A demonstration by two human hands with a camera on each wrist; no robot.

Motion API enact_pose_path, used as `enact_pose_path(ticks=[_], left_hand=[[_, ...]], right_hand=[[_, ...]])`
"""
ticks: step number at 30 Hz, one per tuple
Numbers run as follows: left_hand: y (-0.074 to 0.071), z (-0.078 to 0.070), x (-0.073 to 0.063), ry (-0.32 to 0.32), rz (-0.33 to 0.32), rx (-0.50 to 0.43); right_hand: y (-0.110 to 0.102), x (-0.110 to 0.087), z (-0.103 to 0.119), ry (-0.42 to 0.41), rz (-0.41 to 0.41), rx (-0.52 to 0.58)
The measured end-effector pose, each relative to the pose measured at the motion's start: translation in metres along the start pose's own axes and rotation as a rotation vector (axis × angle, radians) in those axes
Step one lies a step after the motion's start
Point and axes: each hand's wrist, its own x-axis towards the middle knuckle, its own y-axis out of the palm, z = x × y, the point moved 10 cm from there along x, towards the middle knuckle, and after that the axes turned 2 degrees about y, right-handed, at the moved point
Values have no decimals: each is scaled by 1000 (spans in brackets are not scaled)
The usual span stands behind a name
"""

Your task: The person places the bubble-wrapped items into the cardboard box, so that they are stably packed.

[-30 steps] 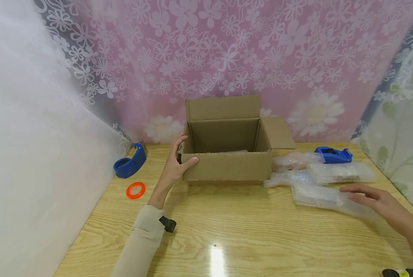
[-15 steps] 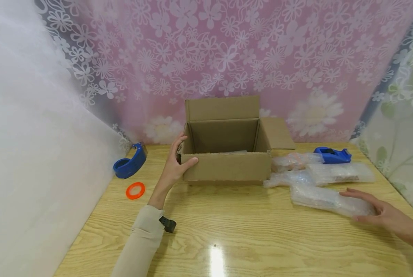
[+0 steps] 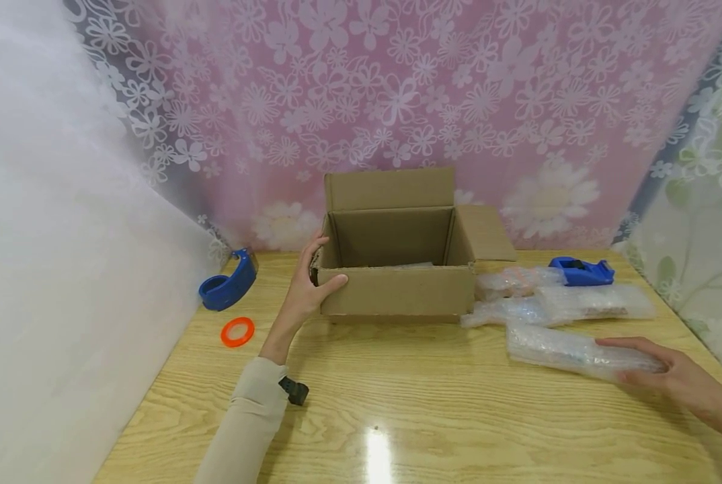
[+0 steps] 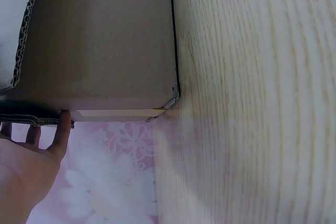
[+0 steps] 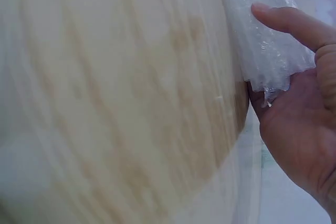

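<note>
An open cardboard box [image 3: 397, 290] stands at the back middle of the table. My left hand [image 3: 303, 292] grips its left side, thumb on the front wall and fingers at the left edge; in the left wrist view, fingers [image 4: 62, 132] touch the cardboard. At the right lies a bubble-wrapped package [image 3: 560, 348], long and flat. My right hand [image 3: 678, 380] holds its right end between thumb and fingers. In the right wrist view the thumb lies across the bubble wrap [image 5: 262, 45], and most fingers are hidden behind it. Something clear shows low inside the box.
More bubble-wrapped packages [image 3: 603, 302] lie right of the box, before a blue tape dispenser [image 3: 581, 271]. At the left are a blue hand-held tape dispenser [image 3: 230, 282] and an orange ring [image 3: 237, 332]. A flowered curtain [image 3: 397, 101] hangs behind the table.
My right hand has moved from above the nearest package to its right end and taken hold of it. My left hand stays on the box.
</note>
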Motion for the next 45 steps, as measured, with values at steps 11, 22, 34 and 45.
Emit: enact_pose_path(ticks=[11,22,34,45], left_hand=[[1,1,1,13,-6,-3],[0,2,1,-1,-6,-8],[1,-12,-1,-27,19,-37],[1,0,0,1,-2,-15]], right_hand=[[-7,-4,11,-15,-68,24],[-17,4,66,-172,-85,210],[-19,11,146,-357,-25,484],[-13,36,193,-271,2,631]])
